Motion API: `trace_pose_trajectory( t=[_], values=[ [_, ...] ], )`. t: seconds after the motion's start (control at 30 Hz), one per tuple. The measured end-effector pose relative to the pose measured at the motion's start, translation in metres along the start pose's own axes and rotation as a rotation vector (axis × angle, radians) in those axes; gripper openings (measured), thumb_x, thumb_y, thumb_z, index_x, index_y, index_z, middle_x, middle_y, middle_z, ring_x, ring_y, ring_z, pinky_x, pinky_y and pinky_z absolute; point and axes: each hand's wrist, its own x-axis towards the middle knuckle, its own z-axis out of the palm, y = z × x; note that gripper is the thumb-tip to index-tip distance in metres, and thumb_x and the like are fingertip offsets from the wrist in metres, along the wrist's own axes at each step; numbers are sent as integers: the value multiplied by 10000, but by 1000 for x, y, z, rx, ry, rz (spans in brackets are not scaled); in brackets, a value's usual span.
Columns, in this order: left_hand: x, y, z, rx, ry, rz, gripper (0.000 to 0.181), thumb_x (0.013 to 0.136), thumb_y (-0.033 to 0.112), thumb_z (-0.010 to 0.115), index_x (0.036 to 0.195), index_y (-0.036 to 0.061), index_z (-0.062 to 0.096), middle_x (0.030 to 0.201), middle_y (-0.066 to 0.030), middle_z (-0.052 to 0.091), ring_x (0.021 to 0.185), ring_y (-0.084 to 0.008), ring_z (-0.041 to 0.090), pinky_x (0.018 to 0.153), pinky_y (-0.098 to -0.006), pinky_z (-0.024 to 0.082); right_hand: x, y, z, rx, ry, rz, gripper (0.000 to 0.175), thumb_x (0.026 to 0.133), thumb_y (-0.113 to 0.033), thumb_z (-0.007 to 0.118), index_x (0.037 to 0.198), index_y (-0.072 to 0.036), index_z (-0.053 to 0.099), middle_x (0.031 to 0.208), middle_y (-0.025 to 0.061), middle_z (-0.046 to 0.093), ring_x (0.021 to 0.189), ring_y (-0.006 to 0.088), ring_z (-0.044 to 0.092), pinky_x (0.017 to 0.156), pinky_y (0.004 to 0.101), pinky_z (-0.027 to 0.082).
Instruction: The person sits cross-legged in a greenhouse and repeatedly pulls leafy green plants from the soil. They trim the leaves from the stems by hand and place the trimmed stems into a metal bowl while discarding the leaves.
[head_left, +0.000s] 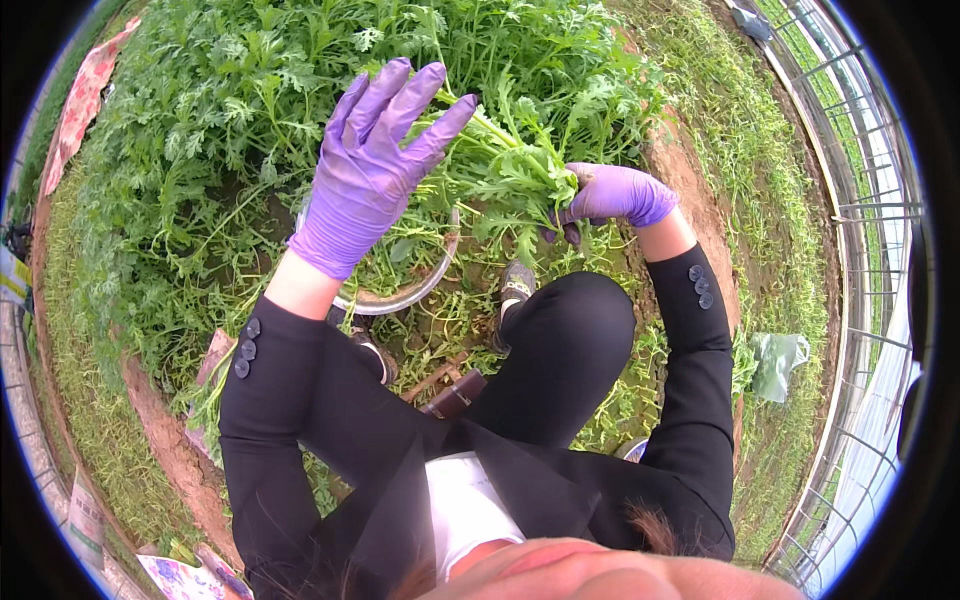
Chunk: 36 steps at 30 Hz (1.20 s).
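My left hand (375, 165), in a purple disposable glove, is raised with its fingers spread, its back to the camera; nothing is seen held in it. In a matching glove, my right hand (611, 196) grips a bunch of leafy greens (536, 169) whose pale stems point up and left, behind the left hand's fingers. Beneath the left hand stands a round, light-rimmed basin (431, 281) with loose greens inside. The dense bed of lobed-leaf greens (247, 90) grows just beyond both hands.
Cut stems litter the soil around my shoes (519, 281). A small brown stool (456, 395) is between my legs. A clear plastic bag (778, 366) lies at the right, near a greenhouse frame (862, 206). Red patterned cloth (86, 97) lies at the upper left.
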Motion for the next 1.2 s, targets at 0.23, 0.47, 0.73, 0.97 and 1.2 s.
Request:
trace_pose_trajectory(
  t=[0.23,0.47,0.73,0.97,1.2],
  values=[
    [-16,-33,-6,27,49,-11,175,790,234,763,952,240,695,1090,46,717,1233,-186,580,1159,-401,333,-20,-27,15,-176,148,131,192,897,-182,654,1066,-94,635,798,14,713,605,52,604,449,213,385],
    [-44,-93,0,-171,239,-485,196,910,171,701,1095,126,745,867,-61,719,889,-177,642,821,-314,510,-93,140,26,391,464,-166,195,947,-207,621,1110,-100,637,1003,17,714,730,53,638,464,185,428],
    [-63,-110,11,-309,82,-537,246,959,205,648,1154,63,700,1097,-60,686,1029,-133,621,924,-297,491,-147,279,110,1041,647,-311,316,958,-173,618,1224,-3,598,1083,121,695,826,176,698,690,261,575],
    [-77,-137,13,-472,-14,-650,312,991,216,603,1248,47,656,1221,-88,671,1102,-157,615,975,-292,458,-190,351,139,1130,853,-298,384,979,-265,594,1264,-9,569,1153,34,663,906,83,661,667,191,541],
    [-85,-141,-2,-308,-87,-713,337,992,235,597,1252,25,642,1247,-104,653,1146,-191,615,998,-311,464,-255,407,149,1113,1170,27,277,983,-215,581,1188,-38,640,1007,20,717,746,56,638,472,184,420]
  ],
)
